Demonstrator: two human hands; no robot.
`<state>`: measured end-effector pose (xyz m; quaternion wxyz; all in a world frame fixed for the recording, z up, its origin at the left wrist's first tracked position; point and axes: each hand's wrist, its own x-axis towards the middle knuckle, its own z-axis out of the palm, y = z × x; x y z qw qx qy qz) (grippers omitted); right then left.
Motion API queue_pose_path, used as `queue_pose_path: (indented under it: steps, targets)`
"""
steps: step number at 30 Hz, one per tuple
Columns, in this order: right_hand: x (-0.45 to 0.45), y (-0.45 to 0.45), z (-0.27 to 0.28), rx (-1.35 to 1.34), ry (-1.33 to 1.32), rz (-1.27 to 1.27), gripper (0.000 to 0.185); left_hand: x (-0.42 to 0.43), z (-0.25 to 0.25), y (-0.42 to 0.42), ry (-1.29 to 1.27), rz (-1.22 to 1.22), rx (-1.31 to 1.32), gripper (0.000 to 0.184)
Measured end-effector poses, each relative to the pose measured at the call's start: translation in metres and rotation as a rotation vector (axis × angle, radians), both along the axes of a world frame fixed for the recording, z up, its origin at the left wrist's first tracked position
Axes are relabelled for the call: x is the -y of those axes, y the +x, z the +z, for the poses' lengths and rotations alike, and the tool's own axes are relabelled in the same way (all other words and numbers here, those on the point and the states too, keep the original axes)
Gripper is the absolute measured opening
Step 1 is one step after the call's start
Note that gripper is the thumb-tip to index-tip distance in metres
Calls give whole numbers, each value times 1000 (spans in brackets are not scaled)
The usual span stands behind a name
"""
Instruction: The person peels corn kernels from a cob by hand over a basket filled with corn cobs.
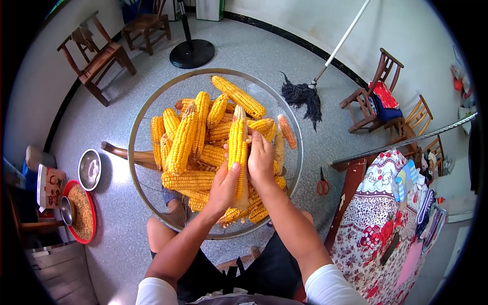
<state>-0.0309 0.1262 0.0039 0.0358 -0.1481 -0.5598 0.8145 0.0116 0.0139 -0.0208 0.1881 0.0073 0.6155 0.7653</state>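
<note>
Many yellow corn cobs (182, 140) are piled in a round mesh tray (140, 175) with a metal rim, in front of my body. Above the pile, one upright-pointing corn cob (237, 147) is held between my hands. My left hand (223, 188) is wrapped round its lower left side, thumb on the kernels. Along its right side lies my right hand (260, 157), fingers curled behind the cob and partly hidden. A stripped reddish cob (287, 132) and a paler bare cob (279, 147) lie at the tray's right side.
Red scissors (323, 184) and a black mop (303, 101) are on the floor to the right. At left are a steel bowl (90, 169) and a red basin (91, 213) of kernels. Wooden chairs (104, 60), a black stand base (192, 53) and a flowered cloth (373, 208) surround the tray.
</note>
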Motion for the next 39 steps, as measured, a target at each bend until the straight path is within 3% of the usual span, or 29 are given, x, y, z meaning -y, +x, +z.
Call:
queue_pose_path:
  steps: [5,8,10,13,21,27,32,35,39]
  targets:
    - [-6,1,-5,-4,-206,18,43,6,8,-4,146,-42,243,45]
    - [-6,3,-2,-73,-393,55,45,4,16,-3,115,-48,183,45]
    - [0,5,4,-86,-61,86,47,1,8,-2,68,-32,117,45]
    - [4,9,-5,-98,100,134,46,1,3,0,9,-25,55,47]
    - [3,7,-13,-158,174,116,49,2,0,-3,-68,-28,-73,53]
    - [0,7,-5,-115,102,44,46,2,1,-4,-98,-25,-65,52]
    - [-4,7,-5,-38,-220,32,40,3,14,-3,116,-3,138,47]
    - [-12,5,-9,-5,-253,37,41,6,11,-4,213,27,309,44]
    - [-11,8,-7,-34,-331,51,42,7,8,-6,177,34,213,43]
